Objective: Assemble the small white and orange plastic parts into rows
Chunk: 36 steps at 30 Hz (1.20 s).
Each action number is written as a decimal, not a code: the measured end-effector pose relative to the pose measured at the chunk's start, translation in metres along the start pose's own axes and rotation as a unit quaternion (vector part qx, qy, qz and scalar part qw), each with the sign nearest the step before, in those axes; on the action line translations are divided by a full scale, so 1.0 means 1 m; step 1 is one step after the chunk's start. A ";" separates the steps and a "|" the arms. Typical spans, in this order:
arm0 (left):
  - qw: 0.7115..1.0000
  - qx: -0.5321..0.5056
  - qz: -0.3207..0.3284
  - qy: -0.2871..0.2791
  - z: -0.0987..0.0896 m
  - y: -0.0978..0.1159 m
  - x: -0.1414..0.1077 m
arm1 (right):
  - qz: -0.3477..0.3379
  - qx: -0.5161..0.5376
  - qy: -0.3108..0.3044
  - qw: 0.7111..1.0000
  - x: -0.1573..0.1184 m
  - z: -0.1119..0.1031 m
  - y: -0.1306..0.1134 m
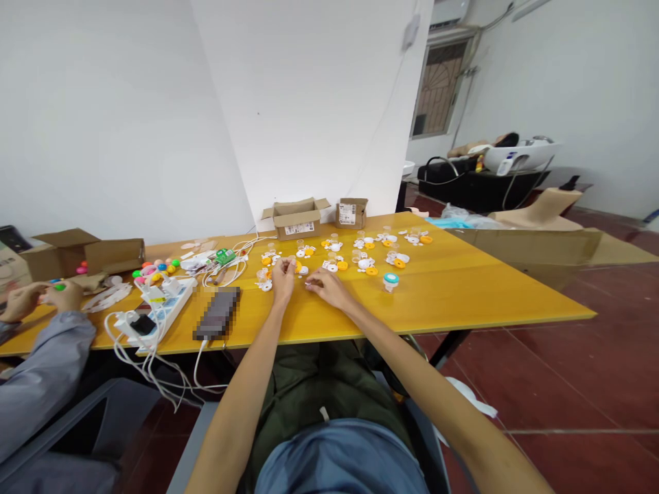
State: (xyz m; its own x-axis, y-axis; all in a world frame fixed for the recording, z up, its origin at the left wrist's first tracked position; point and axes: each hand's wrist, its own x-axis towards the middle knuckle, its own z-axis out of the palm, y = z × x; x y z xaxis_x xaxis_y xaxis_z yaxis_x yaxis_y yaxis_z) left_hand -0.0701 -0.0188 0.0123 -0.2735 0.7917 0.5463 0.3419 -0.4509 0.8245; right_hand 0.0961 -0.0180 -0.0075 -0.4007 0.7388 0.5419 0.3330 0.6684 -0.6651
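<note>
My left hand (283,280) is raised just over the yellow table (432,295), its fingers closed in a pinch. What it holds, if anything, is too small to make out. Close by on the right, my right hand (328,287) has its thumb and fingertips pressed together, possibly around a tiny pale piece. Small piles of white plastic parts (333,266), orange discs (371,272) and clear cups (356,255) lie beyond and beside both hands. A clear cup with a teal-and-white lid (390,280) stands to the right of my right hand.
Two cardboard boxes (297,225) stand against the wall. A phone (219,313), a power strip (169,309) and tangled white cables (121,336) lie on the left. Farther left, a co-worker's hands (64,296) work near colourful balls (157,269) and an open carton (116,255).
</note>
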 end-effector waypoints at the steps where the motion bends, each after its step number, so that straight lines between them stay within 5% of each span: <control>1: 1.000 0.005 -0.001 0.009 -0.001 0.000 0.000 | -0.009 -0.012 -0.006 1.000 0.000 0.000 0.000; 18: 0.975 0.214 0.064 -0.008 -0.004 -0.008 -0.008 | -0.040 -0.083 -0.012 0.996 -0.001 -0.001 -0.003; 36: 0.966 0.247 0.076 -0.009 -0.010 -0.028 -0.007 | -0.083 -0.112 -0.041 0.989 -0.006 -0.001 -0.010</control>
State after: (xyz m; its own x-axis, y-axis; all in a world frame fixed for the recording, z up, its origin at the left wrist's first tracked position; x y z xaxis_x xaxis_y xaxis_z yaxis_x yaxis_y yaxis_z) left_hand -0.0866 -0.0153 -0.0130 -0.1723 0.7400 0.6502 0.7654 -0.3149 0.5613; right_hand 0.0959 -0.0294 -0.0036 -0.5307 0.6142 0.5841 0.4346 0.7888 -0.4346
